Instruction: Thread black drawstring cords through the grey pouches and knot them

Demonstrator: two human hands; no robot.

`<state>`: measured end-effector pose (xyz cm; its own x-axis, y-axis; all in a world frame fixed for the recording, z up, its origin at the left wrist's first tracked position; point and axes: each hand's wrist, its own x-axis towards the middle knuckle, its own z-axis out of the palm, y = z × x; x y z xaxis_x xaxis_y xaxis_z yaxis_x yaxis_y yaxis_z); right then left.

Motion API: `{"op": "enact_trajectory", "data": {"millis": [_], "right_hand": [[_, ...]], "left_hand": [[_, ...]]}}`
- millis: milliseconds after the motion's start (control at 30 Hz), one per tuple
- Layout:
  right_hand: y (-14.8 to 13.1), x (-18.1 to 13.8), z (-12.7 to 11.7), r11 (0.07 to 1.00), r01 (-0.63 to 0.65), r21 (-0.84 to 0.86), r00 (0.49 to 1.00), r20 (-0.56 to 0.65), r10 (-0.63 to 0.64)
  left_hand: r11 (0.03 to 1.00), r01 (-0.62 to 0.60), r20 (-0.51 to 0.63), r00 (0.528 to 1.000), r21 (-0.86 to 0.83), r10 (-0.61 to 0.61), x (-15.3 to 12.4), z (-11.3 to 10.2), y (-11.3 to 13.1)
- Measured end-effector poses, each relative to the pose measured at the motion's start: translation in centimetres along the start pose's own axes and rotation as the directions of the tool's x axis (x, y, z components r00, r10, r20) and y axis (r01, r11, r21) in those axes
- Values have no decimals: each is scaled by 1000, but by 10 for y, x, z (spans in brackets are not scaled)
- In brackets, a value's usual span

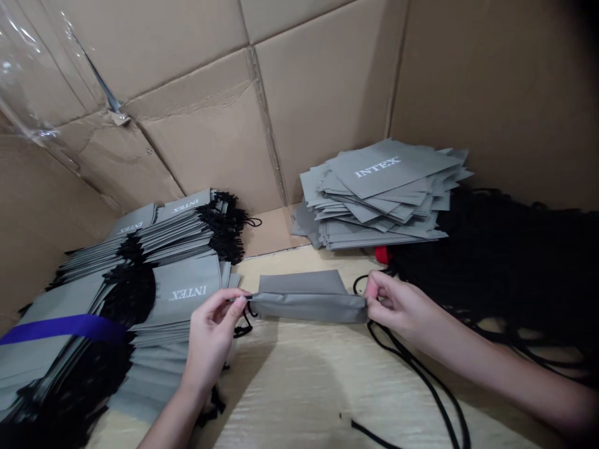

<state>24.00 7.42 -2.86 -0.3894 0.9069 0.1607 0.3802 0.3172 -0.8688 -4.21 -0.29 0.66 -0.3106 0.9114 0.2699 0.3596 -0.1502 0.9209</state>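
A grey fabric drawstring bag [309, 298] lies flat across the pale wooden tabletop [285, 380], its top hem folded over. My left hand [210, 330] pinches the hem's left end between thumb and fingers, close to a short black cord end. My right hand [393, 305] pinches the right end of the same hem. A thin black drawstring [412, 368] runs from beneath my right hand down toward the bottom of the view.
Stacked grey INTEX bags [163, 293] with black cords, one stack bound by a purple strap [60, 329], fill the left. Another loose stack [379, 199] stands behind. A tangled black cord mass [496, 262] and a red item [382, 254] lie right, against cardboard walls [327, 106].
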Motion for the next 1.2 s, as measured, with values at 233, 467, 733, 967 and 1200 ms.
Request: {"op": "enact_trajectory", "data": {"millis": [233,467,733,967,1200], "right_hand": [[14,4,7,997,-39,65,997,64,35],[6,7,8,993,-72,99,994,90,63],[3,12,1,988,-113,106,989,106,102],[8,13,-1,992,-88,92,993,82,81],[-2,13,-8,988,-57,140,996,76,46]], "left_hand": [[946,-185,128,980,268,155,6,-1,-4],[806,-431,298,896,405,330,16,-5,-5],[965,116,231,971,-237,-60,12,3,1],[839,-401,372,890,369,262,16,0,-6],[907,116,288,958,-406,7,11,3,3]]}}
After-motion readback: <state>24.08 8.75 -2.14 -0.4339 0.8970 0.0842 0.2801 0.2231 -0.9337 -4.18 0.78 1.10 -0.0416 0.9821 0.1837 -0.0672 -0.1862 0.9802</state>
